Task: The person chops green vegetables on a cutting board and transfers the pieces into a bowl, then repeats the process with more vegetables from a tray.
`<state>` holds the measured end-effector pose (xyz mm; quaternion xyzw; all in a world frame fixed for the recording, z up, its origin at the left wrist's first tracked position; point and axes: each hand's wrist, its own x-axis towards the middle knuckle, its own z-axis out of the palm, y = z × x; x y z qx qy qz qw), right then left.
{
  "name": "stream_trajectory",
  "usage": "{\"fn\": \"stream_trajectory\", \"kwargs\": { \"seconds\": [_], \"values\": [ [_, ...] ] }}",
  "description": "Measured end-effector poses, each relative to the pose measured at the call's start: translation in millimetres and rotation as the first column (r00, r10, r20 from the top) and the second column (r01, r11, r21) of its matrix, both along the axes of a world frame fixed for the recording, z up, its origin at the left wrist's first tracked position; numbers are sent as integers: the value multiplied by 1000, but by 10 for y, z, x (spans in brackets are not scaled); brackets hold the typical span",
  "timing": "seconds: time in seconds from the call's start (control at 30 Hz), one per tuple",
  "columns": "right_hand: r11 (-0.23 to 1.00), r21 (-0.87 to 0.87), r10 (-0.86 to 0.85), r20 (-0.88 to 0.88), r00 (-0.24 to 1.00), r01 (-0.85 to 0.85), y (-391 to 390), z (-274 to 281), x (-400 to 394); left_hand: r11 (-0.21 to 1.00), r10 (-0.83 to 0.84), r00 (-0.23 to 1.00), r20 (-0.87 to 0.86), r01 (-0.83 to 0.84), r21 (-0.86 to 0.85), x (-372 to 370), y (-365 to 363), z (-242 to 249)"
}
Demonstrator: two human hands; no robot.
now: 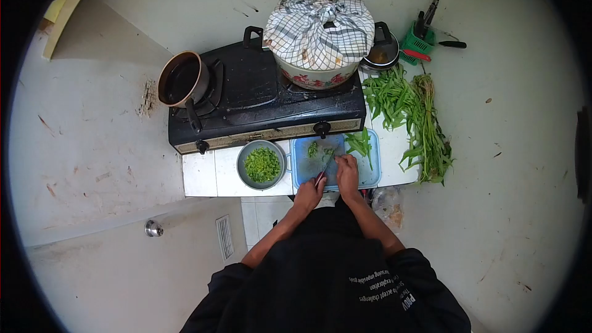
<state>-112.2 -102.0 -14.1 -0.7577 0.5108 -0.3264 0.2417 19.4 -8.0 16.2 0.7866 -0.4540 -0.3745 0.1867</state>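
My left hand [308, 193] is closed round the dark handle of a knife [320, 177], its blade angled up and right over a blue cutting board [298, 176]. Close to the blade tip, my right hand [348, 174] has its fingers curled down against the board. What those fingers hold, if anything, is hidden. A small heap of chopped greens [312, 149] lies on the board left of the blade. Several whole green leaves [359, 142] rest on its upper right part. Left of the board stands a grey bowl [241, 176] with finely chopped greens [261, 164] inside.
Behind the board is a black gas stove [246, 117] with a brown saucepan [196, 89] and a large cloth-covered pot [314, 77]. Leafy stems [428, 135] lie at the right, below a green basket [414, 43] of utensils. White tiles [200, 176] form the counter.
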Motion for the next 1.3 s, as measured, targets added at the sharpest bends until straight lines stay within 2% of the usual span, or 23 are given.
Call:
{"fn": "stream_trajectory", "kwargs": {
  "seconds": [0.17,0.37,0.57,0.67,0.77,1.07,1.17,1.3],
  "values": [
    [1000,12,1,1,1000,-1,-18,2,9,999,-26,999,-47,25,-27,17,100,-66],
    [1000,21,-18,21,1000,17,-30,-17,24,997,-34,999,-19,35,63,7,45,61],
    [1000,8,-27,54,998,27,-28,-11,25,1000,7,1000,19,-6,-16,18,-21,-41],
    [999,32,-21,53,998,19,-24,38,4,1000,-1,999,-52,0,-23,41,37,-9],
    [1000,19,-12,10,1000,12,-27,-7,-11,1000,-19,999,-44,19,1,2,92,140],
    [998,-57,25,-32,999,-27,-7,40,-33,1000,-5,1000,28,6,-26,-40,13,-22],
    [996,-79,44,-51,998,-48,22,25,-61,999,37,999,17,-37,-2,-7,-45,15],
    [995,-80,47,-85,995,-54,20,26,-83,1000,-2,999,-37,1,-31,27,22,35]
  ]
}}
